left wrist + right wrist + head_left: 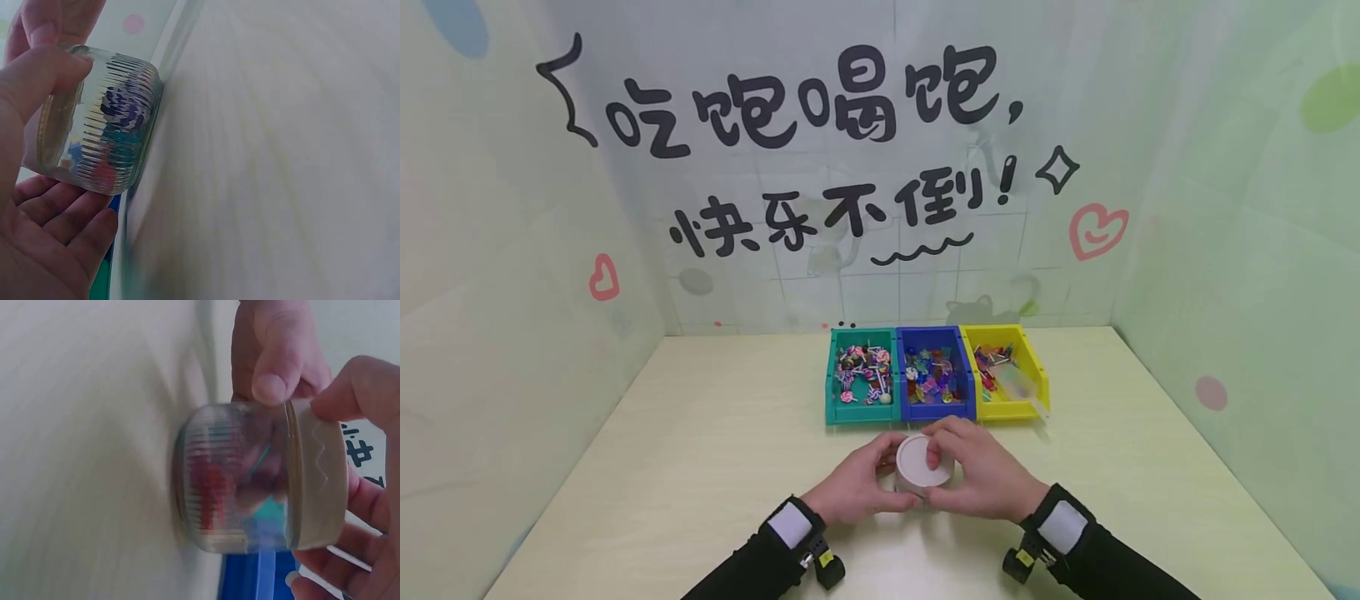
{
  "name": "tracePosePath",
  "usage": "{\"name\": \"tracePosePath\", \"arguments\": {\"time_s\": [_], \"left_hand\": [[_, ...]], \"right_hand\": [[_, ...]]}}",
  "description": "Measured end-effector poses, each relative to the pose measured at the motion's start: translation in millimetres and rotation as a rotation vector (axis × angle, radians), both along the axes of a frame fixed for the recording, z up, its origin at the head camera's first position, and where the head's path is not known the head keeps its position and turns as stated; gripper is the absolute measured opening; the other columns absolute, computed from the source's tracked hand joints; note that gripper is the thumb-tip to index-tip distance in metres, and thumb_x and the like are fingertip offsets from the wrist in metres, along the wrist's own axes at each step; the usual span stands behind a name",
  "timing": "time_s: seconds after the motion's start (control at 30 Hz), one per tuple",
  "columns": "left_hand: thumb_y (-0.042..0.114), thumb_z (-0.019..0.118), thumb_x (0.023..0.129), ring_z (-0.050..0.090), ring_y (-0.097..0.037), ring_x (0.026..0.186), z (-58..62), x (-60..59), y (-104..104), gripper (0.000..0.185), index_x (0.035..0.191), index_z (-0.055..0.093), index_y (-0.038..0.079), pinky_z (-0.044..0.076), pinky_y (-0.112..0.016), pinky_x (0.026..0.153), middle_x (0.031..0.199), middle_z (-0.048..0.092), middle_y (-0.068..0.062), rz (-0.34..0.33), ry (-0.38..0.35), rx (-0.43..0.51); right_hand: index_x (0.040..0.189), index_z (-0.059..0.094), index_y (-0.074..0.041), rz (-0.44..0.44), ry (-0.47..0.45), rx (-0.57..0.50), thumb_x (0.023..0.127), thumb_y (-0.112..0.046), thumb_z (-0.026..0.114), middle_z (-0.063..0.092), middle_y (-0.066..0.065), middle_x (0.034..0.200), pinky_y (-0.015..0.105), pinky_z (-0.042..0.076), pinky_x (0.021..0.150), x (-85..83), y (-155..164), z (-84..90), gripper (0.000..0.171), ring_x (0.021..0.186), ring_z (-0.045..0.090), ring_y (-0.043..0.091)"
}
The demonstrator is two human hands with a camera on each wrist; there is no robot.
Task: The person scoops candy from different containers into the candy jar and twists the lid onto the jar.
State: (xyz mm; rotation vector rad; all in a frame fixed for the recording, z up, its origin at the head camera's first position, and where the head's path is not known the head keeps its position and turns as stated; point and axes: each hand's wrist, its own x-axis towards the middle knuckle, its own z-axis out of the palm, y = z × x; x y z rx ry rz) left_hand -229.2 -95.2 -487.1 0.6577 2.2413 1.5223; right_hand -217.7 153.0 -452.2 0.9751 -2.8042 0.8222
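Note:
A clear ribbed glass jar (119,125) stands on the table in front of the trays, with small colourful pieces visible inside through its wall. Its pale round lid (917,460) sits on top. Around the glass body, my left hand (863,479) holds the jar from the left, thumb near the front and fingers behind. From the right, my right hand (981,471) grips the lid by its rim, with the thumb and fingers spread about it; the lid's side (319,478) shows in the right wrist view. Part of the jar is hidden by both hands.
Behind the jar, three joined trays stand in a row: a green one (861,414) with candy-like pieces, a blue one (936,412) with bead-like pieces, and a yellow one (1043,371) with a clear scoop (1017,383). Printed curtains enclose the table (715,417).

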Motion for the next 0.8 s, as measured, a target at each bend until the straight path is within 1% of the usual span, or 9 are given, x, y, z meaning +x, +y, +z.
{"name": "tracePosePath", "arguments": {"time_s": [0.1,0.17,0.3,0.47,0.6,0.7,0.8], "left_hand": [[0.015,0.089,0.092,0.055,-0.033,0.151,0.0,0.3,0.1,0.074,0.156,0.05,0.015,0.043,-0.052,0.13,0.156,0.059,-0.008,-0.005,-0.002,0.002],[0.015,0.089,0.092,0.055,-0.034,0.152,0.2,0.3,0.0,0.074,0.156,0.05,0.015,0.042,-0.052,0.13,0.157,0.059,-0.008,-0.007,-0.001,0.002],[0.015,0.089,0.092,0.055,-0.034,0.151,1.0,0.6,-1.1,0.074,0.155,0.051,0.016,0.043,-0.054,0.13,0.157,0.06,-0.007,-0.004,0.002,-0.006],[0.016,0.089,0.092,0.056,-0.033,0.151,0.3,0.7,-1.6,0.073,0.154,0.051,0.016,0.043,-0.054,0.13,0.156,0.06,-0.007,-0.007,0.001,-0.006],[0.017,0.089,0.092,0.057,-0.032,0.15,-1.2,0.2,-2.2,0.073,0.154,0.051,0.016,0.043,-0.054,0.13,0.156,0.061,-0.006,-0.006,0.018,-0.015],[0.022,0.09,0.091,0.056,-0.032,0.15,-0.6,-0.2,-3.3,0.076,0.156,0.051,0.016,0.043,-0.054,0.13,0.156,0.061,-0.006,-0.009,0.052,-0.044],[0.035,0.09,0.092,0.054,-0.032,0.153,4.5,0.2,-5.2,0.084,0.161,0.048,0.015,0.044,-0.057,0.129,0.161,0.058,-0.007,-0.003,0.119,-0.118]], "right_hand": [[0.097,0.06,-0.029,-0.021,0.012,-0.01,0.086,-0.045,0.09,0.062,-0.005,0.126,0.041,0.062,0.103,2.4,-2.5,-2.5,0.036,0.121,0.058,0.017],[0.097,0.06,-0.029,-0.032,0.026,-0.014,0.085,-0.045,0.09,0.059,-0.006,0.123,0.039,0.062,0.101,4.1,-3.6,-3.4,0.036,0.119,0.057,0.016],[0.096,0.059,-0.029,-0.047,0.039,-0.033,0.086,-0.043,0.091,0.061,-0.006,0.124,0.043,0.062,0.103,5.7,-4.4,-5.3,0.036,0.121,0.057,0.017],[0.097,0.059,-0.03,-0.051,-0.004,-0.05,0.088,-0.044,0.09,0.062,-0.004,0.13,0.048,0.063,0.107,5.9,-3.6,-8.7,0.036,0.127,0.056,0.02],[0.099,0.058,-0.029,-0.036,-0.028,-0.075,0.089,-0.043,0.09,0.061,0.0,0.137,0.051,0.063,0.108,6.3,-2.0,-10.5,0.037,0.131,0.057,0.024],[0.101,0.058,-0.029,-0.013,-0.036,-0.092,0.091,-0.047,0.089,0.06,0.002,0.141,0.054,0.062,0.11,6.9,-0.1,-9.8,0.037,0.134,0.059,0.027],[0.104,0.06,-0.03,-0.001,-0.06,-0.106,0.093,-0.056,0.085,0.059,0.004,0.145,0.057,0.06,0.113,7.1,3.2,-7.3,0.038,0.138,0.059,0.03]]}}
